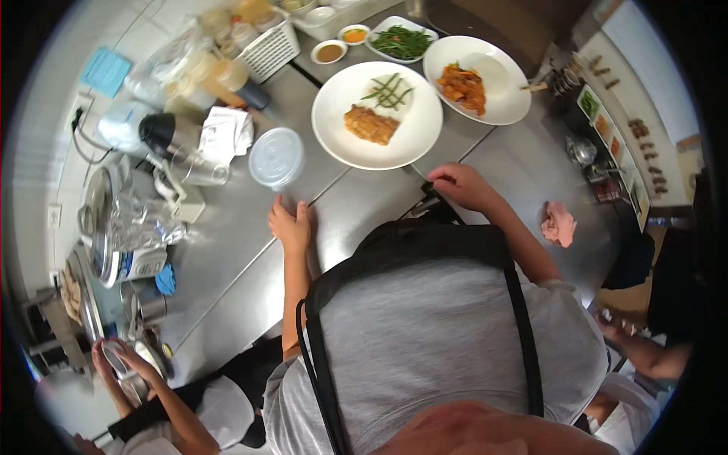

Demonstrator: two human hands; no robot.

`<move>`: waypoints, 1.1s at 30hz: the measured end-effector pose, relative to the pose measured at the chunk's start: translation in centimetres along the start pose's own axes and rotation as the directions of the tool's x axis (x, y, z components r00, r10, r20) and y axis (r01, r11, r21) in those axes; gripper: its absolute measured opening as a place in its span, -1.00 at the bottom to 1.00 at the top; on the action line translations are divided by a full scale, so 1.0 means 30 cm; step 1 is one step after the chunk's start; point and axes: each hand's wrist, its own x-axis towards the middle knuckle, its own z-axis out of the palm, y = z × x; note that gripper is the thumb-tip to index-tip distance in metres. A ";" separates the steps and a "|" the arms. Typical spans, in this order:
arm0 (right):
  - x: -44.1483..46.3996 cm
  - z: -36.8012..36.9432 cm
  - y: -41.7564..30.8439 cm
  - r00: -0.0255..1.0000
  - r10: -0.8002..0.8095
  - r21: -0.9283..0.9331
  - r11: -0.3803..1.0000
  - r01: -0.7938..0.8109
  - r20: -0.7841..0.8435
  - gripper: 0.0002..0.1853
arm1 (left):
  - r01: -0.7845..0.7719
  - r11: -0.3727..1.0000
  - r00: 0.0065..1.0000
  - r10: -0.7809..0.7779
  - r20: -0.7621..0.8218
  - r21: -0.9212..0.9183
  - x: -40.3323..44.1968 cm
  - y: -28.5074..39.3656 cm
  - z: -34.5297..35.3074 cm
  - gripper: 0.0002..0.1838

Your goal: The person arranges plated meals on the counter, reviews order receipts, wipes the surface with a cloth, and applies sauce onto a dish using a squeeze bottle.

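Observation:
My left hand (290, 224) is over the steel table (235, 265), its fingers and thumb apart and nothing in it. Just beyond its fingertips is a round clear plastic lid or covered tub (276, 157). My right hand (462, 186) is near the table's front edge, fingers loosely bent, with no object visible in it. Between and beyond both hands stands a white plate (334, 129) with a browned fillet (371, 125) and crossed green beans (388, 92). Behind it to the right, another white plate (516, 110) holds an orange-red stir-fry (462, 89) and a pale mound, perhaps rice.
A dish of greens (402, 42) and two sauce cups (330, 52) stand at the back. Bottles, a glass pitcher (199, 165) and a white basket (270, 51) crowd the left. A pink cloth (558, 224) lies right. Another person's hands (121, 360) work at lower left; a person's arm shows at right.

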 end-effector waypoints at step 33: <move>0.306 -0.169 0.033 0.962 -0.146 -0.606 0.752 0.259 0.230 -0.87 | -0.122 0.990 0.987 0.114 -0.111 -0.075 0.111 0.141 0.129 -0.49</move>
